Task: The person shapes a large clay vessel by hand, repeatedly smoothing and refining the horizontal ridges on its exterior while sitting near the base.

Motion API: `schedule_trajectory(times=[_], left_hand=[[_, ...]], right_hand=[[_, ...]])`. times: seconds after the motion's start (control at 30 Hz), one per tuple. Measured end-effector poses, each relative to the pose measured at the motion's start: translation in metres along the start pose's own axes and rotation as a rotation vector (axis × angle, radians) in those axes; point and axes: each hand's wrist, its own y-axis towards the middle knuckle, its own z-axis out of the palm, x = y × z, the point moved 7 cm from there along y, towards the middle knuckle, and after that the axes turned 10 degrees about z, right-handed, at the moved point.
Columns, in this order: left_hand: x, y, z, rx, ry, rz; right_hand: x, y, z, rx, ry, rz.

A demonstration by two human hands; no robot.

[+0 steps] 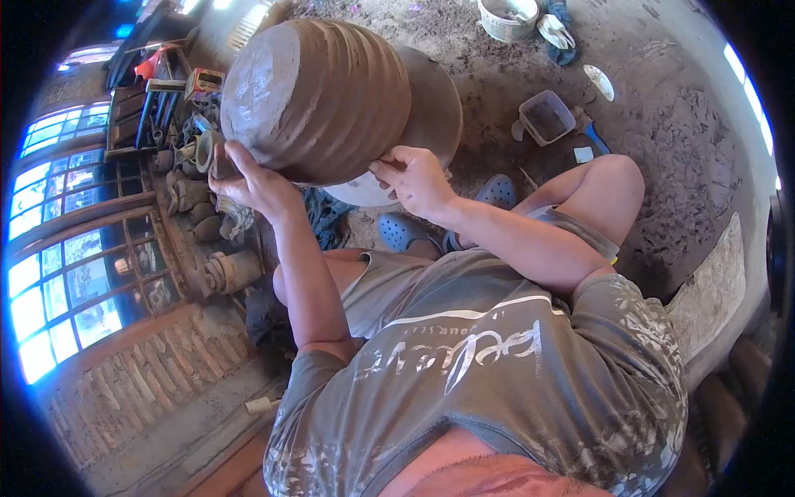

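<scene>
A large grey-brown clay pot (327, 87) with horizontal ridges and a smooth flat face on its left sits tilted in front of me, over a pale round base (364, 189), with a wider grey round form (439, 116) behind it. My left hand (257, 182) is at the pot's lower left, thumb against its surface and fingers curved beside it. My right hand (418, 182) has its fingers closed at the pot's lower right edge, pressed to the clay; whether anything small is between them I cannot tell.
Clay vessels (207, 232) and a wooden rack (137, 120) line the left by barred windows (70, 273). A white bucket (505, 25), a plastic tub (546, 120) and a blue-handled tool (598, 141) lie on the dirty floor (687, 157). Blue clogs (397, 228) are by my legs.
</scene>
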Motion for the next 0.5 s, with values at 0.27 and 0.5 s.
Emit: schedule_trajectory(times=[0.27, 0.5], left_hand=[[0.014, 0.021, 0.002, 0.009, 0.010, -0.141], [0.043, 0.056, -0.025, 0.150, 0.053, -0.113]], right_hand=[[0.005, 0.000, 0.006, 0.042, -0.098, 0.005], [-0.010, 0.011, 0.004, 0.106, 0.096, 0.062]])
